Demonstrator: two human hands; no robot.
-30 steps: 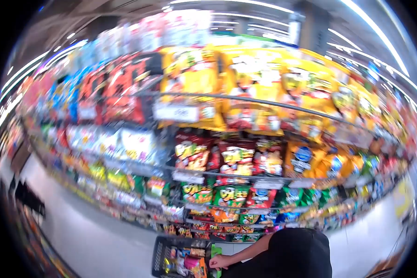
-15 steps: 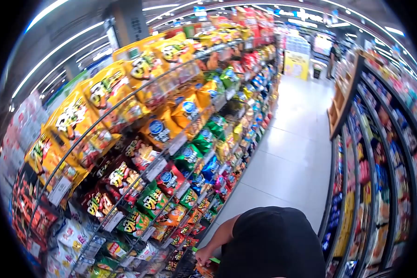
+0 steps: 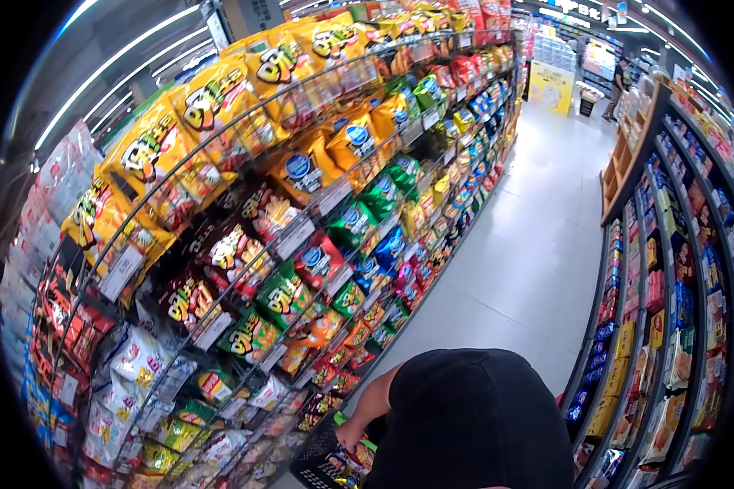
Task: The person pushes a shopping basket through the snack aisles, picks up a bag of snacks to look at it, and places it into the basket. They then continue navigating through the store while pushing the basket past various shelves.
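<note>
My left hand [image 3: 349, 436] is low in the view, at the left of my black shirt [image 3: 481, 416]. Its fingers are closed around the green handle [image 3: 369, 444] of a black shopping basket [image 3: 308, 466]. Several colourful packets [image 3: 352, 466] lie inside the basket, partly hidden by my hand and shirt. Beside the basket are the lower shelves with small snack bags [image 3: 318, 410]. My right hand is out of view.
A long rack of snack bags [image 3: 285, 293] runs along the left, with large yellow bags [image 3: 151, 147] on top. On the right stand shelves of packaged goods [image 3: 628, 342]. A tiled aisle [image 3: 497, 253] leads to a yellow display [image 3: 550, 88] and a distant person [image 3: 618, 85].
The view has shifted, so the shelves and aisle appear further right. More of the basket and its packets shows now. My left hand keeps hold of the handle.
</note>
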